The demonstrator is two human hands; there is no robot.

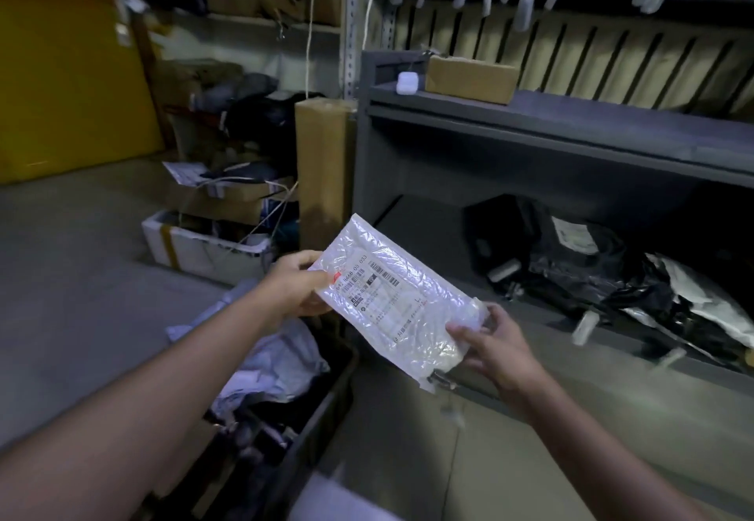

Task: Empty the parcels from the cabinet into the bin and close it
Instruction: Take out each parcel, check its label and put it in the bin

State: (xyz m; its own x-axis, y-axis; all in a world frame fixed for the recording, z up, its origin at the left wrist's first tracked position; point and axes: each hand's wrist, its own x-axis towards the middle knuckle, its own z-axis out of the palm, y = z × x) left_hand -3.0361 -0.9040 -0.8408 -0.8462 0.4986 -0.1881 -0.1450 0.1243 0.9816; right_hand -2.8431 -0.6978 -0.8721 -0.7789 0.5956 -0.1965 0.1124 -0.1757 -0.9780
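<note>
A crinkled, clear plastic parcel (393, 300) with a printed label is being held above the dark bin (326, 410), the left hand (296, 288) pinching its upper edge and the right hand (489, 341) gripping its lower corner, beside the grey metal cabinet (571, 128) holding black bagged parcels (591, 271).

Both hands — left hand (300, 286), right hand (491, 343) — grip clear parcel (398, 296) above bin (326, 402).

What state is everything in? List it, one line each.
Parcel: held up by both hands.
Left hand: grips its upper end.
Right hand: pinches its lower end.
Bin: open, holding parcels.
Cabinet: open, black parcels inside.
Box: shut, on cabinet top.
</note>
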